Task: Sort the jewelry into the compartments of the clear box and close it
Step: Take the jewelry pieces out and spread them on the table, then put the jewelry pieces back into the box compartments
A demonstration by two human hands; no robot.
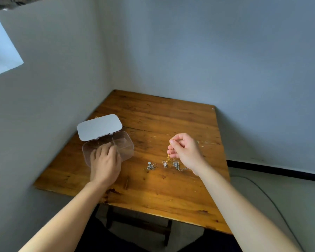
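Right grip (184,151) raised, pinching gold chain (169,151)

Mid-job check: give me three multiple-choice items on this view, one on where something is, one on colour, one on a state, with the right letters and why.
1. Where does the left hand rest?
A. on the clear box
B. on the silver jewelry
C. off the table

2. What colour is the chain hanging from the right hand?
A. black
B. gold
C. red

3. How is the lid of the box?
A. shut
B. lying apart from the box
C. open, hinged back

Key: 1 A, its fingers lie over the box's near left part. 2 B, the chain pinched in the right fingers shows yellow gold above the silver pieces on the table. 3 C, the lid stands tipped back behind the compartments.
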